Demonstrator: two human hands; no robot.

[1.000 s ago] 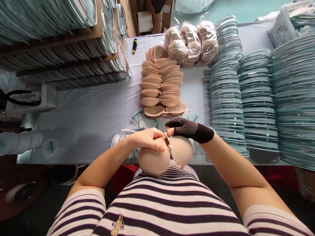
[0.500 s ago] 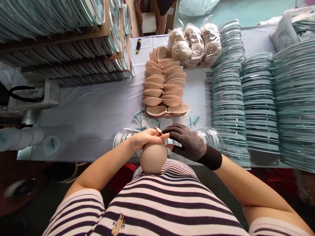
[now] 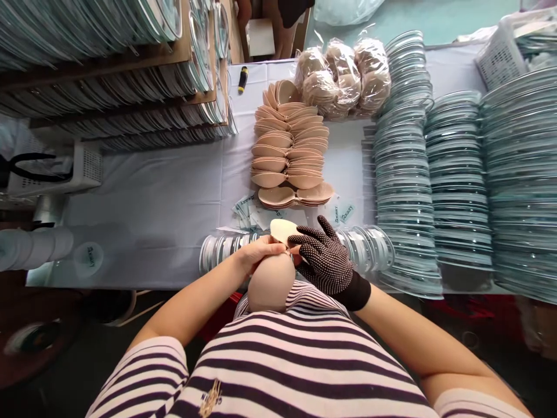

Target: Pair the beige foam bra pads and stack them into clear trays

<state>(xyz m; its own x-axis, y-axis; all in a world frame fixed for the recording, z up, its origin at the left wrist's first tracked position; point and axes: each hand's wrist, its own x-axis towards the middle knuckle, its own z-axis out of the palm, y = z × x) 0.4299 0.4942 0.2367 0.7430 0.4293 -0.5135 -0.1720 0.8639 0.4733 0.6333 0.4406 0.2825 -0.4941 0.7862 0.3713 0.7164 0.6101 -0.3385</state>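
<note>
Close to my striped shirt I hold a beige stick-on bra (image 3: 272,281). One rounded cup hangs toward my body and the other, its pale inner side showing, points up the table. My left hand (image 3: 260,251), bare, pinches it near the middle join. My right hand (image 3: 324,255), in a dark dotted glove with bare thumb and index tips, grips the same join while its other fingers spread over the far cup. The join itself is mostly hidden by fingers. Beyond them lies a nested pile of similar bras (image 3: 289,154).
A row of clear round cases (image 3: 369,247) lies along the near edge, partly behind my hands. Printed cards (image 3: 248,212) lie beyond it. Clear plastic stacks (image 3: 402,191) fill the right; bagged cups (image 3: 343,78) and a yellow-black tool (image 3: 242,79) lie farther back. A shelf (image 3: 174,52) stands left.
The far cup has unfolded upward, now showing its pale inner side. My right hand has moved slightly left and down, its fingers now over that cup. My left hand stays at the join.
</note>
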